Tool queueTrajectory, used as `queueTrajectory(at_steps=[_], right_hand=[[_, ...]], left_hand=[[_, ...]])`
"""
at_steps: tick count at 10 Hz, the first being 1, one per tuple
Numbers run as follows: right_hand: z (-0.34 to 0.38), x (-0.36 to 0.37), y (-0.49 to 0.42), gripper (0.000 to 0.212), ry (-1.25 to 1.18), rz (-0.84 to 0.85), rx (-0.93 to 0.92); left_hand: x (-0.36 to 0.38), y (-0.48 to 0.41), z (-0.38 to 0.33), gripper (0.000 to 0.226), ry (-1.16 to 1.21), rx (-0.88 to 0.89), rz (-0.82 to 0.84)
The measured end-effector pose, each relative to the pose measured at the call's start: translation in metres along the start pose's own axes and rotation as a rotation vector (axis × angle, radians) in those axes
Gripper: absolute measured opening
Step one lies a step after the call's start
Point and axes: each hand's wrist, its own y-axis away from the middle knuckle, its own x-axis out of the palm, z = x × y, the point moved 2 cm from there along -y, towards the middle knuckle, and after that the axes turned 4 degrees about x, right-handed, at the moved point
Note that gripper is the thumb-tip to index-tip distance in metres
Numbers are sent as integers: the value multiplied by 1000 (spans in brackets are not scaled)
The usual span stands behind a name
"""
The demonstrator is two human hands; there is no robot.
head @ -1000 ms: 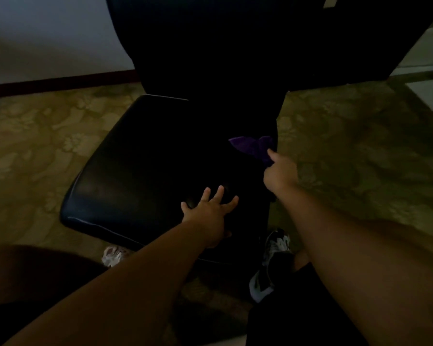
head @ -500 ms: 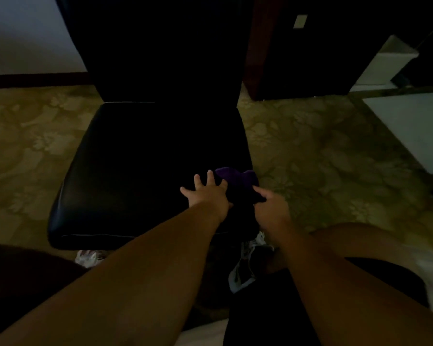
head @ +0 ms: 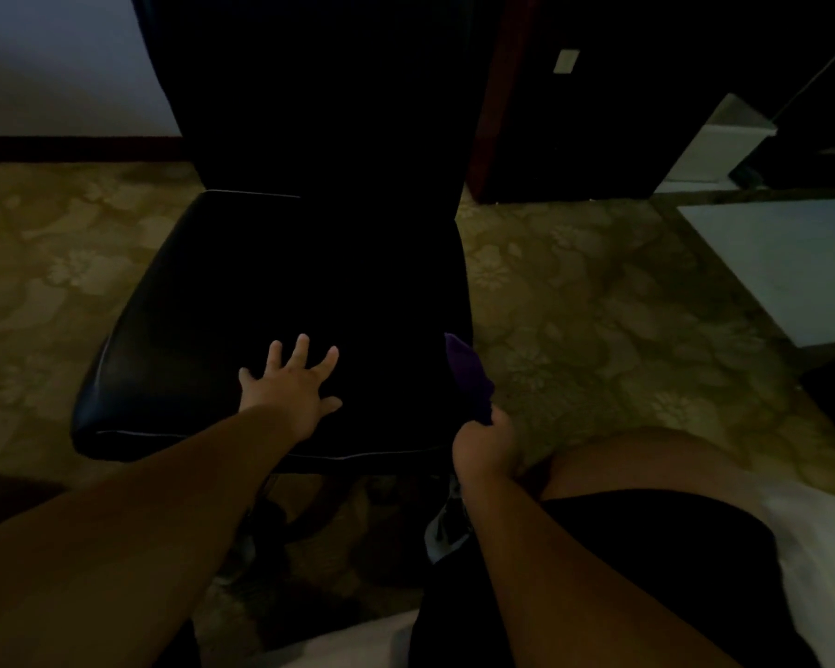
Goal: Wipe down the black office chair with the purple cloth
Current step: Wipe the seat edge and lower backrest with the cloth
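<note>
The black office chair (head: 223,301) stands in front of me in dim light, its glossy seat facing me and its tall backrest rising behind. My left hand (head: 292,385) lies flat on the seat's front part, fingers spread, holding nothing. My right hand (head: 485,450) is at the seat's front right corner, closed around the purple cloth (head: 468,378). The cloth sticks up from my fist against the seat's right edge.
Patterned yellow-green carpet (head: 598,306) surrounds the chair. A dark cabinet (head: 574,113) stands behind on the right, with a white box (head: 724,142) and a pale flat surface (head: 791,267) further right. My bent knee (head: 647,465) and a shoe (head: 447,527) are below the seat.
My right hand has pulled the purple cloth back along the seat's right edge toward me. My left hand slid left across the seat, away from the cloth, and stays flat.
</note>
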Motion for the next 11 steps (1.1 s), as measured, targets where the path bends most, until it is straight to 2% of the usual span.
queueTrajectory(at_steps=[1, 4, 5, 6, 9, 10, 11], right_hand=[[-1, 5, -7, 38, -92, 66, 94], [5, -2, -42, 34, -106, 255, 429], [-4, -5, -42, 42, -112, 307, 574], [-10, -4, -36, 47, -109, 308, 638], [-4, -3, -34, 44, -258, 90, 288], [-2, 3, -29, 44, -239, -69, 152], [1, 10, -24, 41, -199, -128, 22]], left_hand=[[-4, 0, 12, 76, -2, 7, 30], [-2, -6, 8, 76, -53, 4, 39], [-1, -7, 5, 76, -72, -33, 30], [1, -6, 1, 76, -88, -60, 28], [-3, -8, -32, 74, -68, -76, -16], [-8, -12, -47, 73, -93, -79, 3], [-17, -16, -47, 71, -187, 8, 86]])
